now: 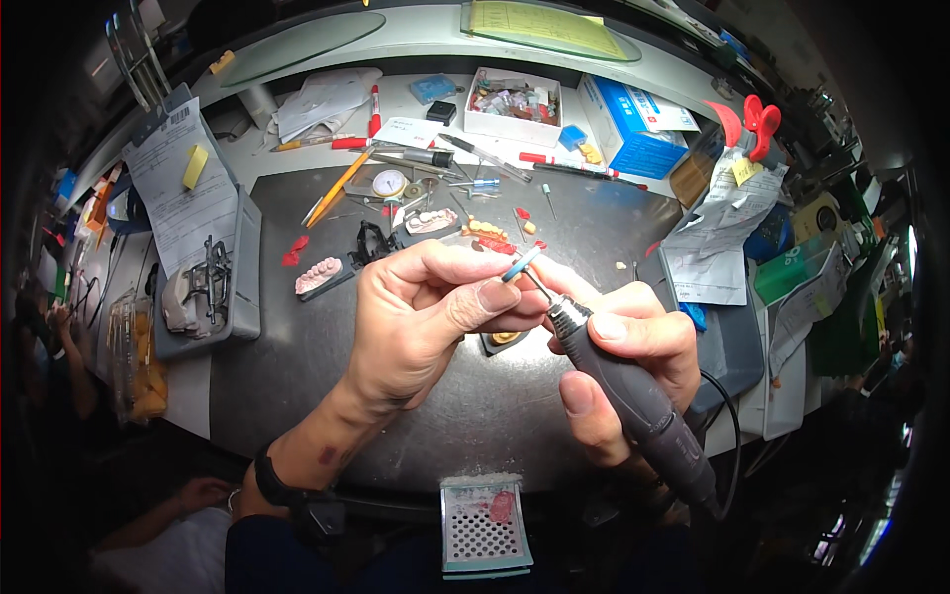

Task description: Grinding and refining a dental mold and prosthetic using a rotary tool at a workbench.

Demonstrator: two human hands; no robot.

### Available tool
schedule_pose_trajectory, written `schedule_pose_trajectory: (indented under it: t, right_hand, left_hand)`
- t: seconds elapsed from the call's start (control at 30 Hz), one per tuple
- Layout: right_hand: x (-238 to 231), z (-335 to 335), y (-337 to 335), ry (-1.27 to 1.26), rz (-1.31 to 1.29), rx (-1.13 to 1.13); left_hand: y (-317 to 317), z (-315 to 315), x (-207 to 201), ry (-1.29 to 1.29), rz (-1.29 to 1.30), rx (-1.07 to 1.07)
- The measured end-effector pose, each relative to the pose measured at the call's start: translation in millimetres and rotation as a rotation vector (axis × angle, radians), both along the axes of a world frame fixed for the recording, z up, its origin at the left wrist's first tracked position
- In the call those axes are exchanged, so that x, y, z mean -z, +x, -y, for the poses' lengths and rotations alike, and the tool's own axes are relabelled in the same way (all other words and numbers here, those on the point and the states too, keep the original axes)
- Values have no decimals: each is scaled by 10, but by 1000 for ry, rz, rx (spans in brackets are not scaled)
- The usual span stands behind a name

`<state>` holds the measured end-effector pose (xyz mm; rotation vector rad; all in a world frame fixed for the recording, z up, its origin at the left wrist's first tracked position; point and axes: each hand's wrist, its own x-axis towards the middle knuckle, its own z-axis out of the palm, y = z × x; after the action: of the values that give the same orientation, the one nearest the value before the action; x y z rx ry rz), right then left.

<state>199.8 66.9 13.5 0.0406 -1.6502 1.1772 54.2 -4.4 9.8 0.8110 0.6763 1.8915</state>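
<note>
My right hand (648,337) is wrapped round a dark rotary handpiece (638,401), its metal nose tilted up to the left. On the thin shank at its tip sits a narrow blue-grey polishing wheel (522,263). My left hand (421,307) is closed in a pinch right beside the wheel. Whatever its fingertips hold is hidden. Beyond my hands lie a pink dental model (320,276) on a dark base, a paler tooth model (430,221), and an orange-and-red piece (486,234). Partly under my fingers is a small gold-coloured piece (503,339) on a dark base.
Grey trays with papers flank the dark metal work surface (287,376); the left tray (242,267) holds a metal articulator. Burs, pens and a round dial (389,182) lie at the back. Behind are a white box (513,124) and blue box (628,129). A perforated plate (485,530) projects in front.
</note>
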Motion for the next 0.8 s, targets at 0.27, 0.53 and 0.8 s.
schedule_pose_trajectory:
  t: [0.27,0.53,0.8]
  right_hand:
    - [-21,20,37,-10,22,-10]
    - [-25,51,38,-72,-14,41]
    - [-33,59,43,-24,34,12]
  left_hand:
    - [-6,5,21,-10,9,29]
    - [-42,2,62,45,89,104]
    - [-10,17,28,-9,3,44]
